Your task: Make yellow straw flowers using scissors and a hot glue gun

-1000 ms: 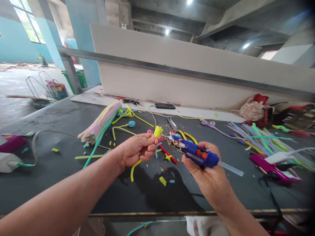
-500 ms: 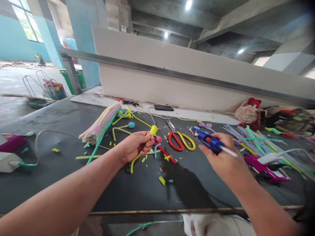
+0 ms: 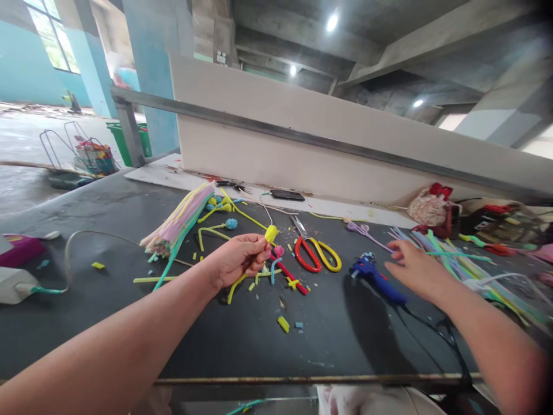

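Since a moment ago, the right hand (image 3: 415, 268) has let go of the blue glue gun (image 3: 378, 279), which lies on the table (image 3: 108, 311) beside its spread, empty fingers. Left hand (image 3: 237, 259) pinches the yellow pipe-cleaner piece (image 3: 271, 233) between thumb and fingers.

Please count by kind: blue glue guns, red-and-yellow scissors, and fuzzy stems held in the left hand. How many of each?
Blue glue gun: 1
Red-and-yellow scissors: 1
Yellow fuzzy stem in the left hand: 1
Total: 3

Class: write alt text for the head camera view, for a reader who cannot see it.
The left hand pinches a yellow fuzzy stem above a dark table; the open right hand hovers beside a blue glue gun lying there. Scissors lie between them.
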A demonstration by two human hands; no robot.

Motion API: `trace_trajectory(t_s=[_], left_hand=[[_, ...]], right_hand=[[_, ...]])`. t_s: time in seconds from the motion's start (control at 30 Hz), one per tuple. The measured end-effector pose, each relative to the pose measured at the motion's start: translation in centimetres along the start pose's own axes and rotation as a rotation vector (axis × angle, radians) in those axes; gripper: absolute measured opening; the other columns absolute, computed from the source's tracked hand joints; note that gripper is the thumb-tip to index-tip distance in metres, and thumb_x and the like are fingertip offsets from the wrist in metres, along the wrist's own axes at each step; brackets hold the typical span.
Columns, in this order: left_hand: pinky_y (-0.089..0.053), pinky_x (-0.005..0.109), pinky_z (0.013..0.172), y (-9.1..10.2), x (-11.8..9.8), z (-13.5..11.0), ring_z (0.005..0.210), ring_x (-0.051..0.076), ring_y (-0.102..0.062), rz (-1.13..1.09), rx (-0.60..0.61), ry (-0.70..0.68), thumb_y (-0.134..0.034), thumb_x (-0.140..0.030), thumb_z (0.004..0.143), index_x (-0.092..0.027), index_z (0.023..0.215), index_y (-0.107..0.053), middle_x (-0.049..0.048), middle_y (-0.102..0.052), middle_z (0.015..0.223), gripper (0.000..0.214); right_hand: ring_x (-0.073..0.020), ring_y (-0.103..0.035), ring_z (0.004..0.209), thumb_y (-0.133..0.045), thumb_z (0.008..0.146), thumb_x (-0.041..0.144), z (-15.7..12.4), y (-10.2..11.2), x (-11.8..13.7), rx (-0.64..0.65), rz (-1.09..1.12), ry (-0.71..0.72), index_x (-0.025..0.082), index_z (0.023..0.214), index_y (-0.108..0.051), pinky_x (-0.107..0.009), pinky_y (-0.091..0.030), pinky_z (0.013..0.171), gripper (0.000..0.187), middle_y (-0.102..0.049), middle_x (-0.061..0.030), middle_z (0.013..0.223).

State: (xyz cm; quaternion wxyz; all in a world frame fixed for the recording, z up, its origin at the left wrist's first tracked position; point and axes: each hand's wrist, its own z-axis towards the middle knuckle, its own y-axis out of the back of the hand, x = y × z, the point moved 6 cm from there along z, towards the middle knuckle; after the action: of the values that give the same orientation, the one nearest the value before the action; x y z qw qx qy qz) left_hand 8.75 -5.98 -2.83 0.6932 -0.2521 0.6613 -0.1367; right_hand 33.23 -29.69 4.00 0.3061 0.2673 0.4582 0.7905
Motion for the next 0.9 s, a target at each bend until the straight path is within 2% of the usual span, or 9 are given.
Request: trace_trajectory(t_s=[0.07, 0.17, 0.23, 0.33, 0.43, 0.53, 0.7, 0.8, 0.9], left_hand=[[-0.021, 0.013, 0.036, 0.0, 0.0, 0.0, 0.042, 0.003, -0.034, 0.006, -0.005, 0.008, -0.054, -0.026, 0.083, -0.014, 0.071, -0.049, -0.0027, -0.043, 0.056, 0.018], [-0.02, 0.014, 0.036, 0.3, 0.1, 0.0, 0.042, 0.003, -0.034, 0.015, -0.027, 0.003, -0.054, -0.027, 0.083, -0.014, 0.07, -0.049, -0.0022, -0.044, 0.057, 0.019], [-0.019, 0.013, 0.036, 0.5, 0.0, 0.0, 0.042, 0.003, -0.035, 0.024, -0.052, -0.016, -0.056, -0.027, 0.082, -0.014, 0.07, -0.048, -0.0021, -0.045, 0.056, 0.019], [-0.016, 0.014, 0.036, 0.6, 0.0, 0.1, 0.04, 0.003, -0.034, 0.026, -0.083, -0.034, -0.058, -0.028, 0.08, -0.015, 0.07, -0.044, -0.0029, -0.045, 0.054, 0.021], [-0.016, 0.014, 0.036, 0.4, 0.2, 0.2, 0.04, 0.003, -0.034, 0.024, -0.081, -0.022, -0.058, -0.029, 0.08, -0.017, 0.071, -0.041, -0.0036, -0.045, 0.054, 0.023], [-0.016, 0.013, 0.036, 0.2, -0.1, 0.0, 0.04, 0.003, -0.033, 0.021, -0.098, -0.03, -0.057, -0.028, 0.081, -0.017, 0.073, -0.041, -0.0042, -0.044, 0.054, 0.021], [-0.014, 0.013, 0.035, 0.5, -1.3, -0.2, 0.038, 0.003, -0.032, 0.008, -0.123, -0.055, -0.053, -0.024, 0.083, -0.018, 0.071, -0.039, -0.0042, -0.042, 0.053, 0.02], [-0.014, 0.013, 0.034, 0.6, -1.7, -0.3, 0.038, 0.003, -0.032, -0.006, -0.121, -0.063, -0.051, -0.023, 0.084, -0.018, 0.069, -0.037, -0.0042, -0.042, 0.053, 0.021], [-0.015, 0.013, 0.034, 0.3, -1.5, -0.3, 0.038, 0.004, -0.032, -0.02, -0.093, -0.038, -0.05, -0.022, 0.084, -0.017, 0.068, -0.037, -0.0038, -0.042, 0.053, 0.021]], right_hand=[[-0.0187, -0.062, 0.065, -0.053, 0.074, 0.028, -0.1, -1.0, 4.0, 0.089, 0.048, 0.012, 0.021, 0.097, -0.055, -0.03, -0.046, 0.061, 0.024, -0.065, -0.0067, 0.08], [-0.0186, -0.063, 0.076, -0.056, 0.075, 0.028, -0.4, -4.4, 9.4, 0.198, 0.082, 0.058, 0.021, 0.097, -0.056, -0.027, -0.046, 0.068, 0.023, -0.066, -0.0056, 0.086], [-0.024, -0.059, 0.093, -0.058, 0.073, 0.024, -0.3, -6.6, 11.2, 0.198, 0.073, 0.054, 0.017, 0.101, -0.057, -0.032, -0.044, 0.081, 0.029, -0.063, -0.0119, 0.1], [-0.0311, -0.056, 0.101, -0.058, 0.074, 0.025, 0.0, -8.5, 11.3, 0.193, 0.067, 0.019, 0.012, 0.104, -0.057, -0.042, -0.041, 0.085, 0.033, -0.06, -0.0199, 0.106], [-0.0322, -0.054, 0.102, -0.051, 0.079, 0.027, -0.2, -8.3, 11.0, 0.179, 0.095, 0.006, 0.012, 0.107, -0.056, -0.045, -0.042, 0.082, 0.032, -0.059, -0.0212, 0.106], [-0.0251, -0.057, 0.097, -0.046, 0.083, 0.024, -1.1, -7.1, 12.4, 0.2, 0.175, 0.076, 0.016, 0.103, -0.058, -0.04, -0.043, 0.081, 0.024, -0.061, -0.0151, 0.105], [-0.0125, -0.06, 0.067, -0.056, 0.076, 0.02, -4.1, -5.9, 16.5, 0.485, 0.346, 0.336, 0.023, 0.079, -0.065, -0.022, -0.045, 0.063, 0.01, -0.065, 0.002, 0.074], [-0.0123, -0.059, 0.07, -0.061, 0.069, 0.011, -5.4, -5.8, 17.3, 0.555, 0.405, 0.42, 0.024, 0.08, -0.066, -0.022, -0.044, 0.065, 0.018, -0.063, 0.0019, 0.077], [-0.0125, -0.058, 0.07, -0.059, 0.066, 0.006, -5.8, -6.4, 17.2, 0.568, 0.437, 0.42, 0.021, 0.072, -0.065, -0.023, -0.042, 0.065, 0.018, -0.061, 0.001, 0.076]])
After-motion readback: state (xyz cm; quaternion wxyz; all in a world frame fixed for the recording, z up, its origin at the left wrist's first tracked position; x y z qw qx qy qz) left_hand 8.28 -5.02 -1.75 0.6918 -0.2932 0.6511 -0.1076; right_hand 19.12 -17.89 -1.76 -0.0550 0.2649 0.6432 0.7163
